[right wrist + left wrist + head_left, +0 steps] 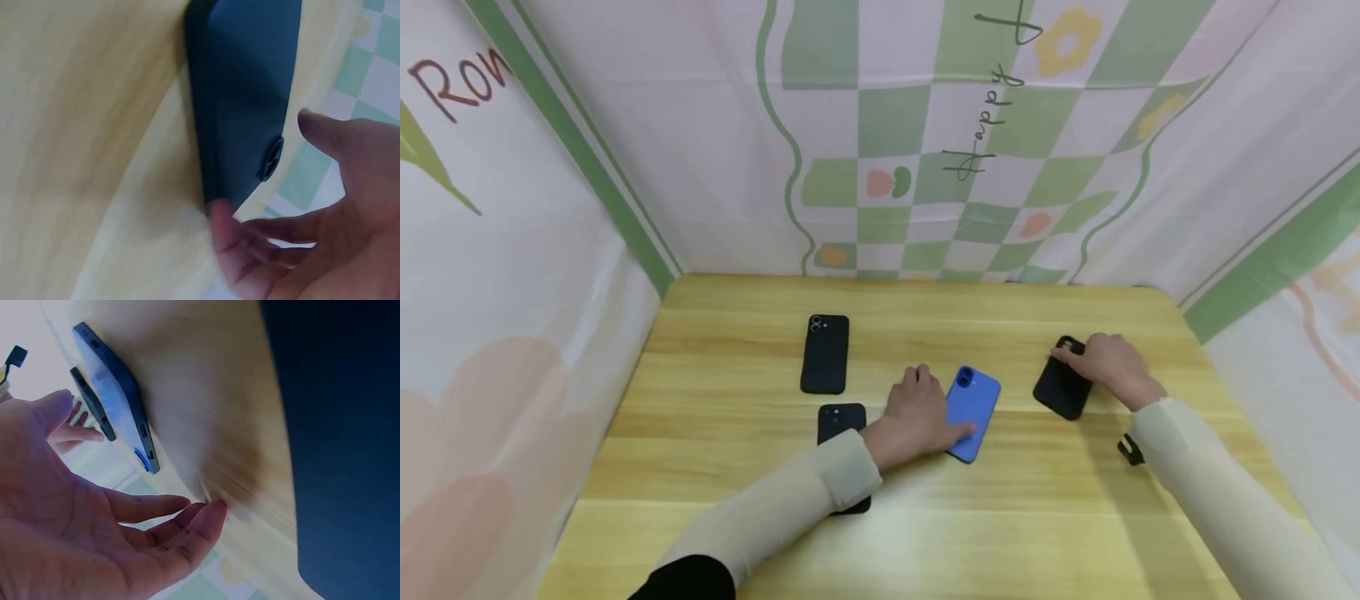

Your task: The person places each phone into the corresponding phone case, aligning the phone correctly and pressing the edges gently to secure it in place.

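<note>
Head view: on the yellow wood-grain counter [970, 533], a flat blue rectangular phone [976, 404] lies between four and five o'clock of centre. The left hand [913, 417] is at its nine o'clock side, thumb over its lower part. The right hand [1112, 367] reaches the matte black rectangular phone [1063, 387] from two o'clock. Another black phone [825, 360] lies at ten o'clock from the blue one.

Left wrist view: the left hand's thumb and fingers stand apart, gripping nothing; the blue phone shows at ten o'clock.

Right wrist view: the right hand's thumb and fingers are apart; one fingertip meets the matte black phone's six o'clock corner, contact unclear.
</note>
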A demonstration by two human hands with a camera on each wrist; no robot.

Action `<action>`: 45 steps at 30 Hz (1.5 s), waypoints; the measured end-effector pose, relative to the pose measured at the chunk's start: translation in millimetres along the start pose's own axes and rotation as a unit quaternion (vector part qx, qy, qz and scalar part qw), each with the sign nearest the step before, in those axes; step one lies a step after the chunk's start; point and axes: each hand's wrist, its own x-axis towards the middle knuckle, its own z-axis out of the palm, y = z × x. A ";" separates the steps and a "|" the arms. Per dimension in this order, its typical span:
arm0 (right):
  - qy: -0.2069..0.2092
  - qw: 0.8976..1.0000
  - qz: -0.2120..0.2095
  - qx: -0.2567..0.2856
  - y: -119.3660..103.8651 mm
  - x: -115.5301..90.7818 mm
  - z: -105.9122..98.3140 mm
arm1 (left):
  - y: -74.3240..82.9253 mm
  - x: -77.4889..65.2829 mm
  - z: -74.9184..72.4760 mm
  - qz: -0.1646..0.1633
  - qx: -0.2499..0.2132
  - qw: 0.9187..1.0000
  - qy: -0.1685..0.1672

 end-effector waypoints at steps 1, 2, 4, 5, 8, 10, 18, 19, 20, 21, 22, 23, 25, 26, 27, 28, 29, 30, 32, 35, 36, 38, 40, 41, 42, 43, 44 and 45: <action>-0.011 1.000 0.002 -0.004 2.2 -1.5 -0.3 | 2.1 0.6 1.1 -0.003 0.000 1.000 0.000; -0.021 1.000 0.003 -0.006 4.0 -2.7 -0.7 | 4.4 1.3 2.1 -0.006 -0.004 1.000 0.001; -0.035 0.999 0.005 -0.011 6.5 -4.6 -1.2 | 10.1 2.1 3.8 -0.010 -0.007 1.000 0.002; -0.039 0.999 0.004 -0.013 7.0 -5.0 -1.2 | 13.2 2.6 4.4 -0.013 -0.005 1.000 0.002; -0.045 0.999 0.004 -0.009 6.7 -4.0 0.4 | 21.9 3.1 7.0 -0.020 0.009 1.000 0.006; -0.048 0.999 0.003 -0.005 5.9 -2.7 2.0 | 26.3 3.4 8.6 -0.024 0.029 0.999 0.009; -0.055 0.997 0.016 0.048 4.5 4.8 2.3 | 32.5 5.4 8.1 -0.012 0.040 0.999 0.011; -0.055 0.997 0.017 0.053 4.1 5.6 2.0 | 32.5 5.4 7.4 -0.011 0.033 0.999 0.011; -0.057 0.997 0.018 0.055 3.4 6.1 1.6 | 32.3 5.4 6.8 -0.010 0.025 1.000 0.011; -0.058 0.996 0.019 0.059 2.7 6.3 1.4 | 32.2 5.4 5.6 -0.010 0.020 1.000 0.010; -0.059 0.996 0.018 0.062 2.4 6.5 1.2 | 31.8 5.2 4.4 -0.011 0.017 1.000 0.007; -0.060 0.996 0.019 0.064 2.0 6.8 1.6 | 31.4 5.1 3.2 -0.010 0.016 1.000 0.005; -0.060 0.996 0.023 0.069 1.2 6.8 2.0 | 30.0 5.4 1.2 -0.005 0.020 1.000 0.001; -0.059 0.995 0.024 0.072 1.2 6.8 1.9 | 29.3 5.8 0.1 -0.004 0.019 1.000 -0.001; -0.058 0.995 0.024 0.074 1.4 6.8 2.0 | 28.5 6.4 -0.7 -0.003 0.020 1.000 -0.003; -0.057 0.995 0.025 0.076 1.1 6.8 1.9 | 27.7 7.0 -1.0 -0.003 0.021 1.000 -0.005; -0.056 0.995 0.026 0.076 0.6 6.7 2.1 | 26.9 7.8 -0.9 -0.003 0.019 1.000 -0.004; -0.055 0.995 0.027 0.078 0.3 6.6 2.1 | 26.3 8.7 -0.8 -0.004 0.018 1.000 -0.005; -0.053 0.995 0.025 0.081 0.0 6.5 1.9 | 25.2 10.2 -1.1 -0.008 0.016 1.000 -0.004; -0.048 0.995 0.023 0.082 -0.2 5.8 2.3 | 24.2 11.0 -1.7 -0.014 0.011 1.000 -0.002; -0.046 0.995 0.022 0.082 -0.3 5.4 2.4 | 23.9 10.9 -1.9 -0.015 0.010 1.000 -0.001; -0.039 0.996 0.019 0.075 0.2 5.0 2.9 | 23.4 10.6 -2.4 -0.018 0.007 1.000 0.000; -0.031 0.997 0.018 0.066 -0.6 4.4 3.2 | 22.7 10.4 -2.4 -0.019 0.003 1.000 0.000; -0.027 0.997 0.017 0.063 -0.7 4.5 3.3 | 22.1 10.4 -2.4 -0.022 -0.004 1.000 -0.001; -0.023 0.998 0.018 0.061 -0.5 4.8 3.3 | 21.5 10.5 -2.5 -0.025 -0.010 1.000 -0.003; -0.021 0.998 0.019 0.060 -0.6 4.9 3.1 | 21.0 10.5 -2.6 -0.028 -0.018 0.999 -0.005; -0.019 0.998 0.020 0.062 -0.7 5.1 2.8 | 20.3 10.6 -2.6 -0.031 -0.029 0.999 -0.007; -0.018 0.998 0.022 0.065 -1.0 5.1 2.3 | 19.5 10.7 -2.9 -0.032 -0.040 0.999 -0.008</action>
